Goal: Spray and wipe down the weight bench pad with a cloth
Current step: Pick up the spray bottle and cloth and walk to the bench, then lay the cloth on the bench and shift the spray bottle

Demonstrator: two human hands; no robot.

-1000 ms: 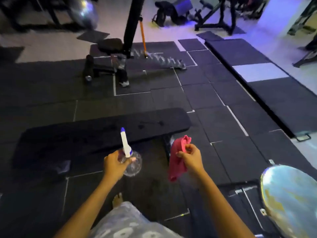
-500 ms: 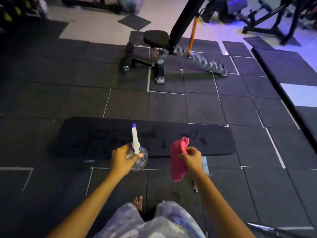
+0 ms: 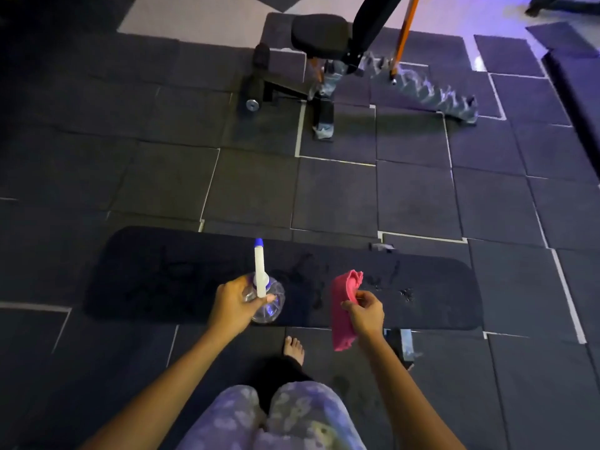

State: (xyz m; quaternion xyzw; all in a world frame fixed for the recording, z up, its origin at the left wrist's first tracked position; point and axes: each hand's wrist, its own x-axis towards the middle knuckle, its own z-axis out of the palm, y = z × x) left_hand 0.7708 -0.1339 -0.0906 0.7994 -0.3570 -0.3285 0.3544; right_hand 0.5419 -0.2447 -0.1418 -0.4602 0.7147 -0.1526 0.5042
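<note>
Both hands loaded over pad (image 3: 162, 274): left hand (image 3: 232, 305) grips bottle (image 3: 268, 303), nozzle aimed ahead for spraying; right hand (image 3: 367, 311) pinches cloth (image 3: 344, 306), ready to wipe.

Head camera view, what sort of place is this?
Most likely a gym or home workout room: dark rubber floor tiles, a flat weight bench pad in front of the person, and an adjustable bench with a toothed steel rail further back.
</note>
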